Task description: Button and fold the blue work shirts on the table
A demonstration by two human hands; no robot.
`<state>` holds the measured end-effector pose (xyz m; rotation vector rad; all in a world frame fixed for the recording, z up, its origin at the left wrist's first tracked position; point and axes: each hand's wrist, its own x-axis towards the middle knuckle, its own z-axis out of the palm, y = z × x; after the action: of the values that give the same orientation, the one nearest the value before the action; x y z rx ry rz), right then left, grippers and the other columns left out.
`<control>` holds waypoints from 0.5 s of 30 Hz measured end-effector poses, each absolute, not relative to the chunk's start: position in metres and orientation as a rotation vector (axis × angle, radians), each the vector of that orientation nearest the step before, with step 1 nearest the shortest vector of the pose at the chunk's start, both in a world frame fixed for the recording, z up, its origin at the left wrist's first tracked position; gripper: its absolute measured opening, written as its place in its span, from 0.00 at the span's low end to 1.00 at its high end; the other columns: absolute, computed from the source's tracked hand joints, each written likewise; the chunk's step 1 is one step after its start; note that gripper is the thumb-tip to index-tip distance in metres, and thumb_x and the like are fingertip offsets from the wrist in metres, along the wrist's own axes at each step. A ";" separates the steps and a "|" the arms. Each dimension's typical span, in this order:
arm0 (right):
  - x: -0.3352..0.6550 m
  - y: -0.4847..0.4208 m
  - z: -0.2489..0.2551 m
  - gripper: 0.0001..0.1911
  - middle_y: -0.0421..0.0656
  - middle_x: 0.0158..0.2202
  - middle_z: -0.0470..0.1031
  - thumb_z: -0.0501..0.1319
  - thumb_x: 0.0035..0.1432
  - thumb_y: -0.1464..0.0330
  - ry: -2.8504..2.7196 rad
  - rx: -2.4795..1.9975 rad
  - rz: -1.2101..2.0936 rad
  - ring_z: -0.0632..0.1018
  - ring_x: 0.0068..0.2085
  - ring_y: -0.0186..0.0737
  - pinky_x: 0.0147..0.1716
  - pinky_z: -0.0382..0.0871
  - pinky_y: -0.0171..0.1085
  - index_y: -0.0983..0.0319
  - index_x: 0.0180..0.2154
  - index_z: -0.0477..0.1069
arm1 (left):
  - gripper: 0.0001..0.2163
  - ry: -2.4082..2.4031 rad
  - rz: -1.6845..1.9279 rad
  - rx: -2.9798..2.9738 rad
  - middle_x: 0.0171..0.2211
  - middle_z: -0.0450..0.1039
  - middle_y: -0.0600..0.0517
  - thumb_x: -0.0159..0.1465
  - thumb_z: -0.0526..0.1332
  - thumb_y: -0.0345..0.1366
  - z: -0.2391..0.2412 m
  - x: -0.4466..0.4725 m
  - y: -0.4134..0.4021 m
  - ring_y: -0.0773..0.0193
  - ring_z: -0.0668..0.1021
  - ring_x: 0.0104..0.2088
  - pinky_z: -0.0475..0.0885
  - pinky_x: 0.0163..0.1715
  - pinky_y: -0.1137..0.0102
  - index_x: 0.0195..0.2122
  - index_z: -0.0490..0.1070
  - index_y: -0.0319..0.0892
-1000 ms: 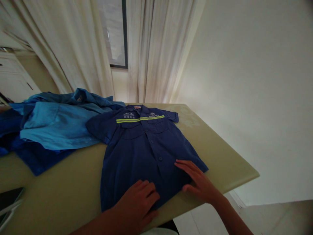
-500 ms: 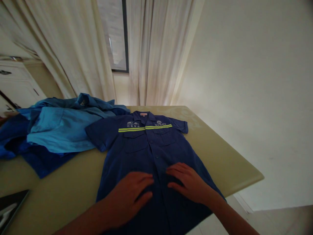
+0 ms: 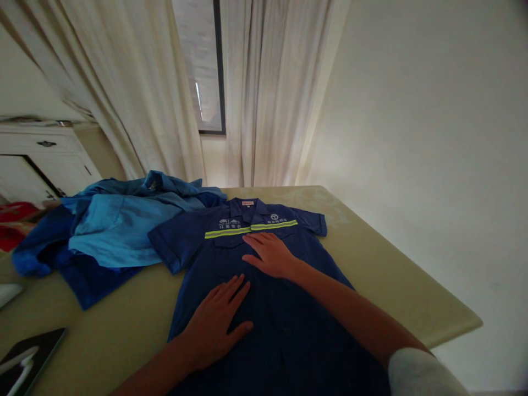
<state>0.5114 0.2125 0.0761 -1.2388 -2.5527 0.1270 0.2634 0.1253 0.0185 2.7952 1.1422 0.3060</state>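
A dark blue short-sleeved work shirt with a yellow reflective stripe across the chest lies face up on the pale table. My left hand rests flat on the shirt's front, left of the button line, fingers stretched out. My right hand lies flat higher up, on the chest just below the stripe, arm extended over the shirt. Neither hand holds anything.
A heap of lighter and darker blue garments lies on the table's left part, touching the shirt's sleeve. A dark tablet-like object sits at the near left edge. Curtains and a window are behind; a white cabinet stands at left.
Both hands slid up the shirt, away from me. The right hand travelled from the hem near the right edge to the chest; the left moved from the hem to the middle.
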 end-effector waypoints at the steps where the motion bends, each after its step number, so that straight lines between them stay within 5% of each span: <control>1: 0.509 0.226 0.073 0.36 0.52 0.71 0.63 0.47 0.75 0.45 -2.528 -1.237 0.122 0.64 0.70 0.52 0.70 0.54 0.50 0.61 0.71 0.60 | 0.33 1.239 0.337 2.787 0.75 0.54 0.46 0.74 0.50 0.56 0.022 0.257 0.141 0.52 0.63 0.72 0.61 0.69 0.54 0.76 0.51 0.49; 6: 0.511 0.261 0.032 0.43 0.52 0.76 0.49 0.47 0.72 0.41 -2.532 -1.416 0.300 0.53 0.75 0.54 0.73 0.45 0.54 0.63 0.75 0.52 | 0.28 1.902 0.423 2.695 0.73 0.59 0.43 0.73 0.47 0.48 0.027 0.182 0.233 0.47 0.62 0.72 0.52 0.71 0.46 0.72 0.61 0.45; 9: 0.516 0.258 0.018 0.42 0.50 0.76 0.48 0.46 0.72 0.41 -2.531 -1.376 0.332 0.53 0.75 0.52 0.74 0.43 0.52 0.60 0.75 0.51 | 0.29 2.007 0.315 2.633 0.70 0.64 0.41 0.70 0.49 0.48 0.029 0.140 0.258 0.44 0.66 0.69 0.57 0.68 0.45 0.69 0.65 0.44; 15: 0.530 0.292 0.028 0.33 0.52 0.66 0.70 0.53 0.73 0.47 -2.461 -1.315 0.270 0.70 0.66 0.53 0.67 0.58 0.50 0.60 0.67 0.66 | 0.23 2.177 0.368 2.618 0.48 0.79 0.37 0.73 0.46 0.47 0.061 0.182 0.266 0.40 0.78 0.51 0.67 0.55 0.45 0.46 0.78 0.40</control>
<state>0.5303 0.2922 0.0284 -1.3146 -2.4614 0.2695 0.1818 0.2662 0.0614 2.6175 2.1766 0.3678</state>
